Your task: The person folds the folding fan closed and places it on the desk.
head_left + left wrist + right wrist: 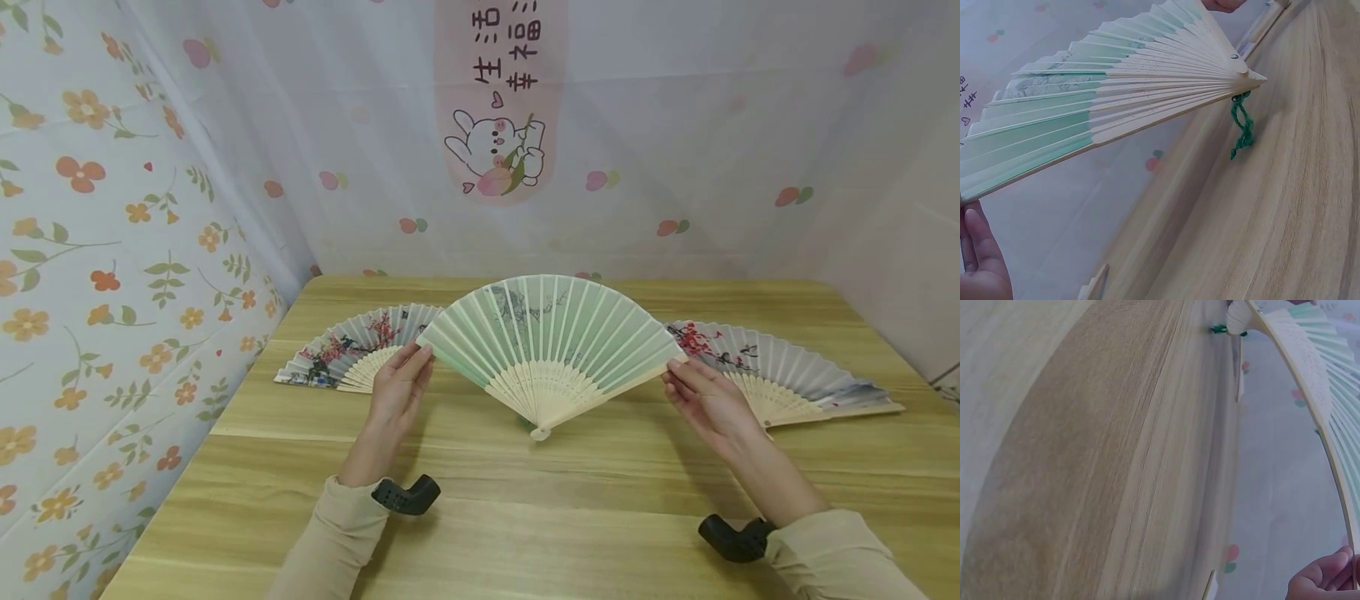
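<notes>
A pale green folding fan (pixel 547 333) is spread wide above the table, its pivot end pointing toward me. My left hand (pixel 401 392) pinches its left outer edge between thumb and fingers. At the opposite outer edge, my right hand (pixel 712 404) pinches the tip of the end rib. Light, pierced ribs fan out from the pivot, and a faint grey drawing marks the green cloth. In the left wrist view a green cord (pixel 1242 125) hangs from the pivot. The right wrist view shows the right fingers (pixel 1325 575) on the rib's end.
Behind on the left, a spread fan with red blossoms (pixel 360 346) lies on the wooden table (pixel 525 517). Another blossom-patterned fan (pixel 787 375) lies spread at the right, partly behind my right hand. Flowered cloth (pixel 97 250) hangs at the left, and a printed curtain (pixel 675 125) behind.
</notes>
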A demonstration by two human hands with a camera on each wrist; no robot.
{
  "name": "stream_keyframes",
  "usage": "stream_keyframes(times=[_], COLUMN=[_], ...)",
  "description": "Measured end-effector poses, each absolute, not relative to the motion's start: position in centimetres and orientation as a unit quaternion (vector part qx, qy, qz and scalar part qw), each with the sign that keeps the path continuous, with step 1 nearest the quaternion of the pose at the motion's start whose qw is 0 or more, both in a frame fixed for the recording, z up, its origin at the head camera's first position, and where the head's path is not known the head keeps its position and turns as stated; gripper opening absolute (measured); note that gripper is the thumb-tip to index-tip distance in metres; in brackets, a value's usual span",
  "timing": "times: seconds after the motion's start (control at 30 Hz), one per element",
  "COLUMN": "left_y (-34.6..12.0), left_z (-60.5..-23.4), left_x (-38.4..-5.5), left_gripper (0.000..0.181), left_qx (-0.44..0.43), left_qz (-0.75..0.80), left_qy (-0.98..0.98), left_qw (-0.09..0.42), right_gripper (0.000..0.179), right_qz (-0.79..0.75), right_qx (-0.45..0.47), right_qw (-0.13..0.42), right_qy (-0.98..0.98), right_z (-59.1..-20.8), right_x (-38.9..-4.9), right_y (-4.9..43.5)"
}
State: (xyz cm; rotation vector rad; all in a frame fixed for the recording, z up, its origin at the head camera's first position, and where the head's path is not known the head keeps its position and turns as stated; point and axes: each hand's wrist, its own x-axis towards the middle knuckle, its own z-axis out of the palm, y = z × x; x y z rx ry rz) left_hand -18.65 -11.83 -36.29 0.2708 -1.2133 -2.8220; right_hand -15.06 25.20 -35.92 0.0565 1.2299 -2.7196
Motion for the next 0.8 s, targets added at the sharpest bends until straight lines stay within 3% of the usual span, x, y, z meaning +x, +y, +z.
stream_keyframes(times=[0.4,0.8], left_y=[-11.5,-10.9], left_z=[-36.2,-35.7], left_x=[-19.1,-19.1], left_gripper=[0.013,0.027], left_qx=[0.087,0.079], left_qz=[-0.921,-0.918], left_qy=[-0.378,-0.388], left_qw=[0.03,0.029], right_gripper=[0.011,0.017], right_qz=[-0.909,-0.904], right_qx=[0.02,-0.004], right_qw=[0.08,0.079], right_qy=[0.409,0.419], right_z=[-35.6,-35.2], right_x=[-15.3,-15.5], right_y=[24.5,23.7])
